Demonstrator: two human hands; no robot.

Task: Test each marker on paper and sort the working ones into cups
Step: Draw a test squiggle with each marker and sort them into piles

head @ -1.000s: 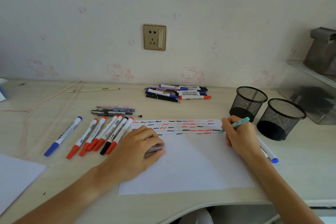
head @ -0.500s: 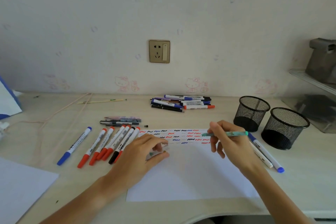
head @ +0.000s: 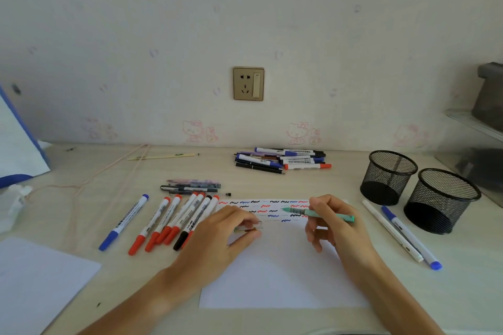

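While it lies almost level above the scribbled upper part of the white sheet of paper (head: 283, 275), the slim teal pen (head: 319, 213) is pinched near its middle between the thumb and curled fingers (head: 321, 202) of the right hand (head: 337, 228), its uncapped tip pointing left and its tail jutting out to the right past the knuckles. Just left of that tip, the left hand (head: 217, 242) rests on the paper with its fingers closed round a small clear cap (head: 249, 229), held between thumb and forefinger; the cap and the pen tip are near each other but apart. Rows of red, blue and black squiggles (head: 266, 209) run across the top of the sheet. On the pale wooden counter (head: 81, 215), left of the paper, a fanned row of white markers with red, black and blue caps (head: 166, 221) lies side by side, with a few dark pens (head: 190, 187) behind them. To the right lie a white pen (head: 392, 231) and a blue-capped marker (head: 411, 236), beside two black wire-mesh cups (head: 419, 193) standing upright and close together. A heap of mixed markers (head: 280, 160) sits by the wall under a brass-coloured socket (head: 248, 84).
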